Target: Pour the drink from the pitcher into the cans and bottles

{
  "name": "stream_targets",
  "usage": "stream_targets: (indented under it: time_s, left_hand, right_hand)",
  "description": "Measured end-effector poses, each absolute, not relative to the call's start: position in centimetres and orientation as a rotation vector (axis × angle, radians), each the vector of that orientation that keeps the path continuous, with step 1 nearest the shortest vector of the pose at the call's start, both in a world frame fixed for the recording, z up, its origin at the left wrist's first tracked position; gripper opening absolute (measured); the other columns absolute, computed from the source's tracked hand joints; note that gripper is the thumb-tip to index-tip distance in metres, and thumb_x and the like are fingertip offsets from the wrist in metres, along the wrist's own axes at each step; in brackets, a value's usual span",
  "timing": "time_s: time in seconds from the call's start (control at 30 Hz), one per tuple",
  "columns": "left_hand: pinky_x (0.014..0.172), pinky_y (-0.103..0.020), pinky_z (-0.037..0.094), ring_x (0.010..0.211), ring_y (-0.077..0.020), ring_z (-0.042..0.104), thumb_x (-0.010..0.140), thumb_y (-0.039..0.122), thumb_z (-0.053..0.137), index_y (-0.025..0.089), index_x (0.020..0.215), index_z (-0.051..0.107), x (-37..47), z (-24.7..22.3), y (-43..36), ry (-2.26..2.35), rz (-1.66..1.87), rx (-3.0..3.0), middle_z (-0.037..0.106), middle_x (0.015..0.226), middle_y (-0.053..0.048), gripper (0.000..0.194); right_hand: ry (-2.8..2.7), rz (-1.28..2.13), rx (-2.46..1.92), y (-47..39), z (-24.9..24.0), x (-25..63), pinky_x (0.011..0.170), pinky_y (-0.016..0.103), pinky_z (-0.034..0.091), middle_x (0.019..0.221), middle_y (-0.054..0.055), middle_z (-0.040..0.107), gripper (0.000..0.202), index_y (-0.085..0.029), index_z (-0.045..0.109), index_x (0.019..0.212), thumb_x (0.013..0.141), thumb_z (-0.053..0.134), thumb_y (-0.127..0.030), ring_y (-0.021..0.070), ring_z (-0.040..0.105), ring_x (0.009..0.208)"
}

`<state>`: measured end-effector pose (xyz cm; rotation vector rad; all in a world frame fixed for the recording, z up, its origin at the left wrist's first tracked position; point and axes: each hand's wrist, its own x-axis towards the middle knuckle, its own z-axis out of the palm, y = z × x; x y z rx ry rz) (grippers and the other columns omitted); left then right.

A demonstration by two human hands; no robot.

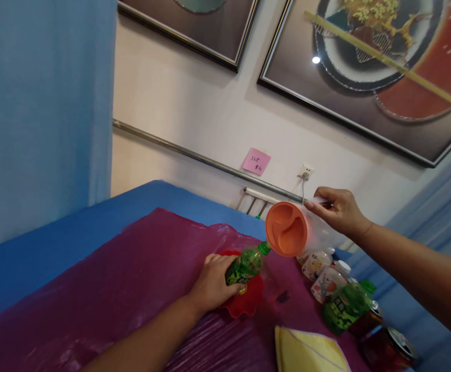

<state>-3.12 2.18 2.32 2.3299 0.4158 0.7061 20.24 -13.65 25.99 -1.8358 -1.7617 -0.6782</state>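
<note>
My left hand (215,281) is wrapped around a small green plastic bottle (246,263), which leans up to the right with its green top towards the pitcher. Beneath them, a red dish with a scalloped rim (254,299) is partly covered by my hand and the bottle. My right hand (342,209) grips the handle of a pale translucent pitcher (320,235) with an orange lid (286,229). The pitcher is tipped over, its lid facing left and towards me, close beside the bottle top. My right forearm hides part of its surroundings.
Several bottles and cans line the right side, among them a larger green bottle (347,307) and a dark red can (390,351). A folded yellow cloth (309,351) lies in front on the purple plastic sheet (140,268). A metal rail (194,153) runs along the wall behind.
</note>
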Motion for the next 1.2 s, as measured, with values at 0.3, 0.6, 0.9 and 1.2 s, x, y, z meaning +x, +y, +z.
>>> stream_targets:
  time_s: [0.3,0.6,0.9,1.2]
  left_hand:
    - [0.100,-0.043,0.033,0.103,-0.0277,0.062,0.069,0.032,0.083,0.025,0.111,0.067,-3.08,2.37,2.20,0.430,0.705,2.339,0.074,0.109,-0.002,0.046]
    - [0.100,-0.042,0.034,0.102,-0.0267,0.063,0.069,0.032,0.084,0.025,0.111,0.067,-3.10,2.32,2.15,0.427,0.712,2.342,0.074,0.107,0.000,0.045]
    - [0.101,-0.043,0.034,0.104,-0.0279,0.062,0.070,0.035,0.082,0.026,0.113,0.067,-3.04,2.10,2.30,0.422,0.715,2.345,0.074,0.112,-0.002,0.046]
    - [0.101,-0.044,0.034,0.104,-0.0284,0.063,0.068,0.034,0.083,0.026,0.113,0.067,-3.11,2.29,2.17,0.428,0.707,2.339,0.074,0.110,-0.002,0.048]
  right_hand:
    - [-1.761,-0.674,-1.823,-13.79,25.87,20.36,0.048,0.027,0.027,0.052,-0.005,0.035,0.049,-0.023,0.043,0.059,0.087,0.063,-0.057,0.0116,0.035,0.049]
    - [-1.769,-0.702,-1.814,-13.80,25.92,20.43,0.049,0.027,0.027,0.052,-0.005,0.035,0.049,-0.023,0.044,0.060,0.088,0.063,-0.058,0.0112,0.034,0.049]
    - [-1.782,-0.720,-1.821,-13.88,26.20,20.00,0.048,0.027,0.028,0.051,-0.005,0.036,0.051,-0.023,0.043,0.059,0.088,0.061,-0.061,0.0112,0.035,0.048]
    - [-1.782,-0.745,-1.844,-13.89,26.37,19.63,0.049,0.028,0.028,0.050,-0.004,0.037,0.053,-0.023,0.042,0.059,0.088,0.058,-0.064,0.0119,0.035,0.048]
